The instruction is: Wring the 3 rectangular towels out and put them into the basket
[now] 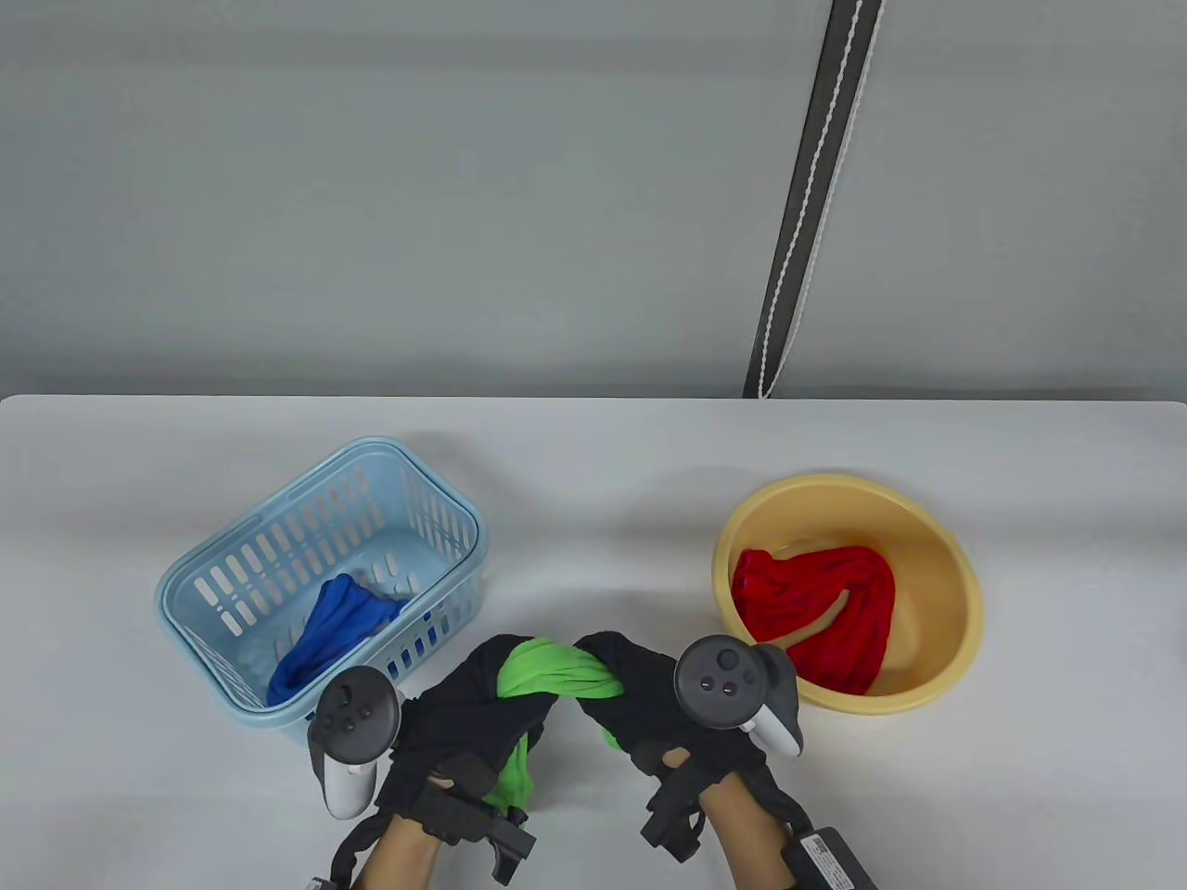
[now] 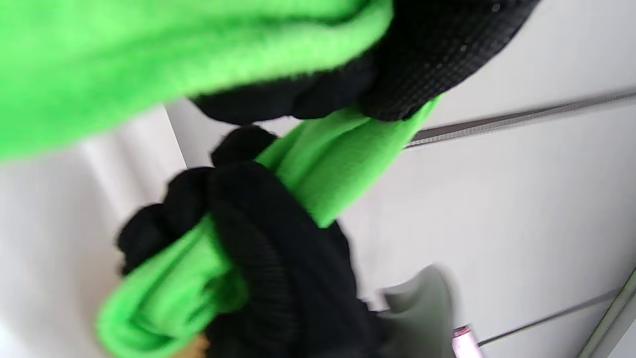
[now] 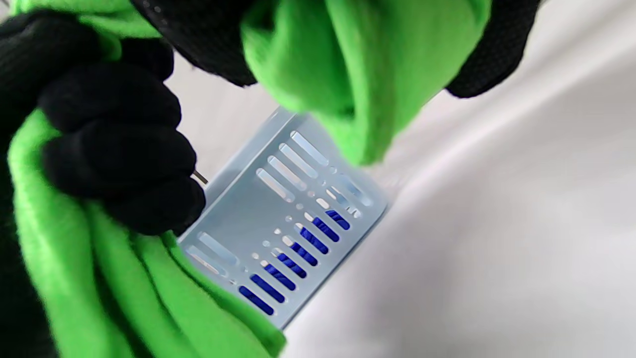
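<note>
Both hands grip a green towel (image 1: 556,675) above the table's front edge, between the basket and the bowl. My left hand (image 1: 464,705) holds its left part, with a loose end hanging down at my wrist. My right hand (image 1: 640,695) clutches the other end, and the cloth between them is bunched into a thick roll (image 2: 328,169). A blue towel (image 1: 334,630) lies in the light blue slotted basket (image 1: 232,556) at the left. A red towel (image 1: 816,603) sits in the yellow bowl (image 1: 937,575) at the right. In the right wrist view the green towel (image 3: 357,64) hangs in front of the basket (image 3: 278,223).
The white table (image 1: 593,464) runs across the view, with its far edge against a grey wall. A dark strap with a white cord (image 1: 807,213) hangs on the wall at the back right. The basket stands close to my left hand, the bowl close to my right.
</note>
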`<state>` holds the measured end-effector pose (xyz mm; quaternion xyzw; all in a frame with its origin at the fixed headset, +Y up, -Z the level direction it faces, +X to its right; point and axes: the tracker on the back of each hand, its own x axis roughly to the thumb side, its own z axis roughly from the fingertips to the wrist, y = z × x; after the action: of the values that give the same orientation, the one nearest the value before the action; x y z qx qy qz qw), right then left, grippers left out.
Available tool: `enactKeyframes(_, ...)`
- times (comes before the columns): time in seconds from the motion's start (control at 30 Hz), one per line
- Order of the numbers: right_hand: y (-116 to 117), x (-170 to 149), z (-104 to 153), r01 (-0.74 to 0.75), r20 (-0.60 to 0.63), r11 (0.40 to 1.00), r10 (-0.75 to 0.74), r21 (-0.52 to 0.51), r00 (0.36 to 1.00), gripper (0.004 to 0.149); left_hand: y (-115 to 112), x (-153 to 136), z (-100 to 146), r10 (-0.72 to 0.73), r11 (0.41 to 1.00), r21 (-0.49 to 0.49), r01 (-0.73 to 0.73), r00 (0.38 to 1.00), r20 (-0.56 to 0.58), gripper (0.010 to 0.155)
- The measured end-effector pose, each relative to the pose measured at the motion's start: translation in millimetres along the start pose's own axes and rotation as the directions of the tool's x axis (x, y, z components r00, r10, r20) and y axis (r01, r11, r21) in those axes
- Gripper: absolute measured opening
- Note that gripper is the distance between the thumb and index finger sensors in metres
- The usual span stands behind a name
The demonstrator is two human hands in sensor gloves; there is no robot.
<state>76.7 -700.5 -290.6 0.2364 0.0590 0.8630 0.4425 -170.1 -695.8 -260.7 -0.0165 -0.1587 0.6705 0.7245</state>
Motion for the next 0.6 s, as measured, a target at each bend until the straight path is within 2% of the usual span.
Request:
enactKeyframes(0.1, 0, -10, -2, 0.139, -0.025, 0.990, -0.139, 0.026, 0.990, 0.050, 0, -7, -1, 0.306, 0.952, -0.021, -0.307, 0.952, -0.015, 0.058)
enactKeyframes(0.17, 2, -12, -5, 0.263, -0.029, 0.961, -0.262, 0.080, 0.965, 0.057, 0, -10, 0, 0.435, 0.900, 0.000, -0.435, 0.900, -0.027, 0.060)
enactKeyframes(0.23, 8, -11, -7, 0.378, -0.077, 0.909, -0.370, 0.177, 0.926, 0.070, -1, -14, 2, 0.491, 0.871, 0.039, -0.490, 0.871, -0.016, 0.060)
enactKeyframes(0.33, 20, -11, -10, 0.468, -0.148, 0.839, -0.444, 0.277, 0.884, 0.087, -3, -18, 3, 0.576, 0.817, 0.054, -0.574, 0.818, -0.009, 0.060)
enactKeyframes(0.43, 31, -7, -13, 0.435, -0.198, 0.830, -0.388, 0.350, 0.900, 0.093, -5, -21, 3, 0.600, 0.798, 0.067, -0.598, 0.800, 0.004, 0.060)
enactKeyframes(0.47, 36, -4, -13, 0.424, -0.219, 0.812, -0.364, 0.402, 0.905, 0.094, -5, -22, 3, 0.586, 0.807, 0.081, -0.585, 0.810, 0.014, 0.060)
enactKeyframes(0.53, 45, 1, -13, 0.459, -0.251, 0.771, -0.384, 0.442, 0.888, 0.095, -5, -23, 3, 0.573, 0.812, 0.104, -0.574, 0.818, 0.040, 0.059)
enactKeyframes(0.6, 51, 6, -14, 0.448, -0.256, 0.759, -0.368, 0.473, 0.894, 0.095, -5, -22, 4, 0.573, 0.810, 0.119, -0.574, 0.818, 0.052, 0.059)
